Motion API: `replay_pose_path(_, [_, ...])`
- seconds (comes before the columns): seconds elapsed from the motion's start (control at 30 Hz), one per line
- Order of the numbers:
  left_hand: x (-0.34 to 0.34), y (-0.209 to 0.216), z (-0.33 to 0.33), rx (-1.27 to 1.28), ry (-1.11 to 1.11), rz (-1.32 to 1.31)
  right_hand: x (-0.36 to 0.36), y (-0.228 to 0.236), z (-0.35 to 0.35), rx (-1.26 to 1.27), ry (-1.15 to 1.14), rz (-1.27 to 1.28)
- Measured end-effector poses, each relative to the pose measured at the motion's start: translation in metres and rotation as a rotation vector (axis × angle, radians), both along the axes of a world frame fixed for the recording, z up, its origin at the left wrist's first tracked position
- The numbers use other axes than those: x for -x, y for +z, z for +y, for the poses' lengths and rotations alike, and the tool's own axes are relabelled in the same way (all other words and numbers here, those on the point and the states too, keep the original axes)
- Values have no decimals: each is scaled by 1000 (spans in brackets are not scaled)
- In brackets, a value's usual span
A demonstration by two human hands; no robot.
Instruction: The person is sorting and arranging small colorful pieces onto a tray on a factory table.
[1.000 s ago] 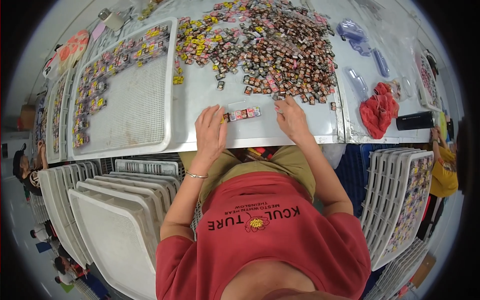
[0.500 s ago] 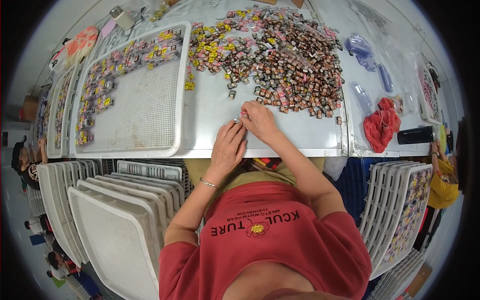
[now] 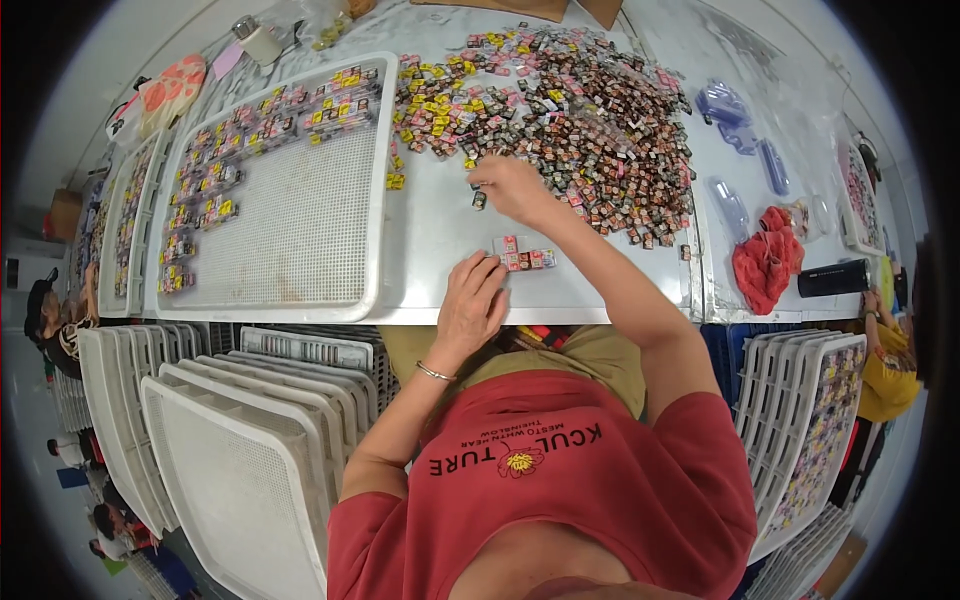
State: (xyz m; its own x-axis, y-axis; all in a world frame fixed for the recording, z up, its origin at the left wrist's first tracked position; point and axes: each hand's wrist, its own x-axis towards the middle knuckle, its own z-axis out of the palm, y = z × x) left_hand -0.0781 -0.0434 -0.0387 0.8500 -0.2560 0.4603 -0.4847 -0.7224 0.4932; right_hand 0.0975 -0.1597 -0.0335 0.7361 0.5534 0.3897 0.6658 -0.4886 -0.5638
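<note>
A small clear plastic case [image 3: 541, 259] with a few pink, red and dark square pieces in it lies on the table in front of me. My left hand [image 3: 472, 305] is at its left end, thumb and fingertips closed on the edge. Further out, my right hand [image 3: 512, 190] is over the left fringe of a heap of small square pieces [image 3: 610, 140], mostly dark brown, with pink and yellow ones to the left. Its fingers are drawn together in a pinch, slightly blurred; what they hold is hidden. A loose dark piece [image 3: 479, 201] lies just below that hand.
A white mesh tray [image 3: 300, 230] on the left carries rows of filled clear cases. To the right lie empty clear plastic shells [image 3: 722, 102], a red cloth [image 3: 768, 262] and a black cylinder [image 3: 834, 277]. White trays [image 3: 225, 470] stand stacked below the table edge. Other people sit at both sides.
My right hand has left my left hand and reached outward to the heap. The clear case with its pieces, hidden before between my hands, now shows beside my left hand.
</note>
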Motion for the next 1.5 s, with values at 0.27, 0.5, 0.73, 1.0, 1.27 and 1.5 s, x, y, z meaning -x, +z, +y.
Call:
replay_pose_path(0.27, [4,-8,5,81,22,12,16,-7,-5,363,154,-111])
replay_pose_path(0.5, [3,-8,4,88,40,11,23,-10,-12,242,109,-28])
replay_pose_path(0.73, [1,-8,0,139,73,10,15,-14,-18,189,106,11])
replay_pose_path(1.0, [-3,-4,6,151,122,-25,8,-8,-23,226,164,48])
replay_pose_path(1.27, [-46,22,9,960,285,424,24,1,-41,-231,109,584])
replay_pose_path(1.5, [-54,35,-17,1009,86,326,69,30,-41,-777,143,759])
